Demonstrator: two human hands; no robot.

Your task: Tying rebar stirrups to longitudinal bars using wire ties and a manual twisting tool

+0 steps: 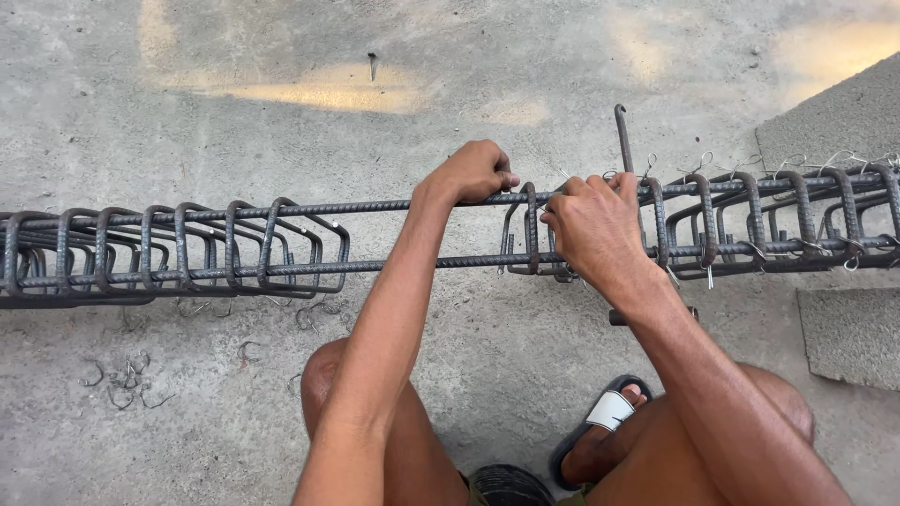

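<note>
— Rebar cage (pixel 450 234) spans the concrete floor (pixel 234 412) from nine to three o'clock. Why is the left hand (pixel 473 171) there?
— Its fingers are clamped on the top bar, seemingly to steady it
— And the right hand (pixel 592 225)?
— Fingers pinched together at a stirrup (pixel 531 230), at one o'clock from the knees, apparently around tie wire

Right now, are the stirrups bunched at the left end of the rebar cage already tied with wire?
No: the left stirrups sit bunched together without visible wire ties, while the right stirrups carry twisted tie wire.
</note>
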